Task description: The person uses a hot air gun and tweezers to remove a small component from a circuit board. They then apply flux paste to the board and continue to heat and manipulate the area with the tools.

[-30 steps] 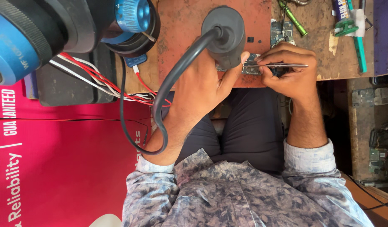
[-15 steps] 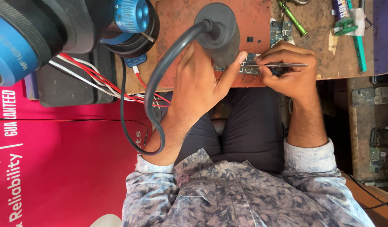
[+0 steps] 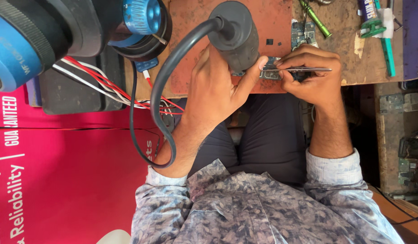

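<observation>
My left hand is closed around a dark grey hot-air handle. Its thick grey hose loops down past my wrist. The handle's tip points at a small circuit board, which lies on a reddish-brown mat at the bench edge. My right hand pinches slim metal tweezers lying level, with the tip end over that board. My thumbs and the handle hide most of the board.
A blue-and-black microscope head fills the upper left, with red and white wires under it. A second circuit board, a green screwdriver and a tube with a green tool lie on the bench. A red printed panel stands at left.
My left hand shifted the hot-air handle slightly over the board. My right hand and the tweezers have stayed in place.
</observation>
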